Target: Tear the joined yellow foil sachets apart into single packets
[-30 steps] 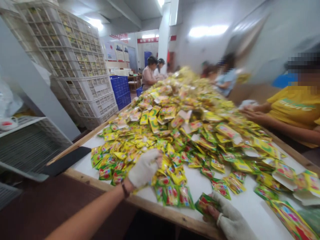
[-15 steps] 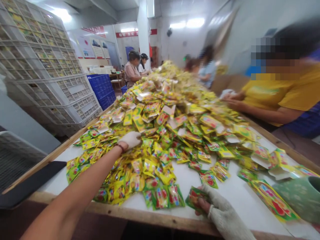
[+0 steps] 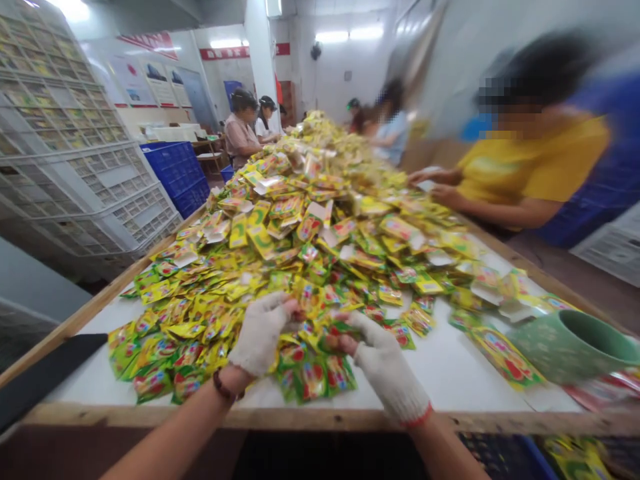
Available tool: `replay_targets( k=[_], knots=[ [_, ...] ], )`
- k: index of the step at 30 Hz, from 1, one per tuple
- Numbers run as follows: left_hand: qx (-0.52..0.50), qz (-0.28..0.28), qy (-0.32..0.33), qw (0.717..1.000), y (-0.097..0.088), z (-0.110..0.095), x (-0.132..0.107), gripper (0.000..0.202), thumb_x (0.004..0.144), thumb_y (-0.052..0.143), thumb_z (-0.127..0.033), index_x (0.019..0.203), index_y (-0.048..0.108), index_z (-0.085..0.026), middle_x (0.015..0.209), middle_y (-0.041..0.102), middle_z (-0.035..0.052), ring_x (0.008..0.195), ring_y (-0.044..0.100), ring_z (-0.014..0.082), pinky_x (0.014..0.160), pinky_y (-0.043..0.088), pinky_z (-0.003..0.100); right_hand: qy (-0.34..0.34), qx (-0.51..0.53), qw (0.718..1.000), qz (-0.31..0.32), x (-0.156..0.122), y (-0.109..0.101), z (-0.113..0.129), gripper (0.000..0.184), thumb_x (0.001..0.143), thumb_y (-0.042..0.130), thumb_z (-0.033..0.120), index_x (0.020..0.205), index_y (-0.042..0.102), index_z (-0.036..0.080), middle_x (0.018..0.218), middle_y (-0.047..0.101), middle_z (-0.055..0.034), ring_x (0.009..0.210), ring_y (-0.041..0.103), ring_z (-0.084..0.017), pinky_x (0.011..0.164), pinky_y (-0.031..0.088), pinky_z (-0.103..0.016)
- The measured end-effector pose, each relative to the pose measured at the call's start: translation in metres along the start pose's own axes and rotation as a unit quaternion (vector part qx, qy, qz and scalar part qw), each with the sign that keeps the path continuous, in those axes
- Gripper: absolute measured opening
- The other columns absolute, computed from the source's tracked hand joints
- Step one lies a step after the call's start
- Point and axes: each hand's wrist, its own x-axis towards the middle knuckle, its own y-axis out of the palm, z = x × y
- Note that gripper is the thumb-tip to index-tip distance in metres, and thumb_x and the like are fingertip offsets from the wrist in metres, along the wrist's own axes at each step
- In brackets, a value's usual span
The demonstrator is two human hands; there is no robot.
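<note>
A long heap of small yellow-green sachets (image 3: 320, 220) covers a white table with a wooden rim (image 3: 310, 419). Both my hands wear white knit gloves with bare fingertips. My left hand (image 3: 260, 331) hovers over the near edge of the heap, fingers curled in a pinch on a sachet. My right hand (image 3: 383, 363) is just to its right, fingers closed round a small stack of sachets (image 3: 345, 331). The two hands nearly meet above the loose sachets at the front.
A green cup (image 3: 570, 347) lies on its side at the right. A person in a yellow shirt (image 3: 525, 170) works at the right side, others stand farther back. Stacked white crates (image 3: 75, 167) and blue crates (image 3: 175, 170) stand left. A black flat object (image 3: 40, 373) lies at the near left corner.
My left hand pulled back from deep in the heap to the near edge. My right hand lifted from the table's front rim with its stack and moved left to meet it. The view shifted right.
</note>
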Motion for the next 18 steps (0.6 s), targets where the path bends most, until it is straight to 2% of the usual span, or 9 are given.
replay_targets(
  k=[2, 5, 7, 10, 12, 15, 18],
  knots=[
    [-0.040, 0.039, -0.041, 0.998, 0.012, 0.004, -0.014, 0.034, 0.059, 0.078, -0.043, 0.074, 0.063, -0.015, 0.066, 0.065, 0.0008, 0.061, 0.062, 0.0143, 0.061, 0.056, 0.029, -0.013, 0.040, 0.999, 0.000, 0.010, 0.006, 0.006, 0.034, 0.076, 0.066, 0.036, 0.105, 0.064, 0.019, 0.084, 0.070, -0.0033, 0.070, 0.063, -0.018, 0.061, 0.052, -0.029],
    [-0.028, 0.136, -0.054, 0.989, 0.018, 0.000, -0.020, 0.033, 0.058, 0.079, -0.038, 0.077, 0.067, -0.014, 0.073, 0.069, 0.0031, 0.067, 0.063, 0.0151, 0.062, 0.054, 0.026, -0.014, 0.071, 0.997, 0.039, 0.019, 0.000, 0.006, 0.032, 0.076, 0.065, 0.037, 0.100, 0.064, 0.017, 0.082, 0.069, -0.0035, 0.067, 0.061, -0.016, 0.059, 0.051, -0.028],
    [0.005, 0.177, -0.053, 0.983, 0.017, -0.006, -0.016, 0.033, 0.059, 0.079, -0.036, 0.081, 0.068, -0.014, 0.073, 0.069, 0.0023, 0.061, 0.061, 0.0124, 0.055, 0.050, 0.021, -0.009, 0.040, 0.996, 0.076, 0.020, -0.008, 0.004, 0.026, 0.076, 0.064, 0.031, 0.097, 0.064, 0.017, 0.078, 0.067, -0.0014, 0.063, 0.058, -0.014, 0.055, 0.048, -0.025],
    [0.077, 0.209, -0.085, 0.971, 0.016, -0.011, -0.007, 0.030, 0.060, 0.077, -0.036, 0.079, 0.068, -0.014, 0.059, 0.063, -0.0011, 0.045, 0.054, 0.0086, 0.043, 0.043, 0.019, -0.019, -0.049, 0.993, 0.105, 0.020, -0.018, 0.005, 0.013, 0.072, 0.064, 0.021, 0.085, 0.066, 0.018, 0.071, 0.063, 0.0022, 0.063, 0.054, -0.012, 0.056, 0.046, -0.023],
    [0.092, 0.204, -0.113, 0.968, 0.020, -0.008, -0.005, 0.028, 0.057, 0.077, -0.035, 0.071, 0.065, -0.014, 0.055, 0.060, -0.0020, 0.042, 0.055, 0.0099, 0.042, 0.044, 0.020, -0.044, -0.091, 0.992, 0.072, 0.019, -0.021, 0.006, 0.007, 0.070, 0.064, 0.018, 0.076, 0.066, 0.019, 0.071, 0.062, 0.0022, 0.068, 0.054, -0.014, 0.062, 0.047, -0.025],
    [0.040, 0.125, -0.126, 0.983, 0.028, 0.001, -0.009, 0.030, 0.056, 0.077, -0.035, 0.072, 0.060, -0.015, 0.061, 0.061, -0.0023, 0.050, 0.063, 0.0141, 0.047, 0.052, 0.025, -0.080, -0.099, 0.992, -0.023, 0.015, -0.024, 0.008, 0.010, 0.073, 0.062, 0.023, 0.081, 0.068, 0.019, 0.081, 0.065, -0.0011, 0.078, 0.056, -0.018, 0.070, 0.049, -0.030],
    [-0.012, 0.093, -0.102, 0.990, 0.034, 0.010, -0.017, 0.032, 0.059, 0.075, -0.038, 0.076, 0.059, -0.016, 0.067, 0.062, -0.0021, 0.057, 0.064, 0.0142, 0.056, 0.056, 0.028, -0.050, -0.076, 0.995, -0.029, 0.011, -0.024, 0.008, 0.014, 0.075, 0.063, 0.029, 0.082, 0.066, 0.017, 0.077, 0.065, -0.0022, 0.072, 0.056, -0.017, 0.064, 0.049, -0.031]
  ],
)
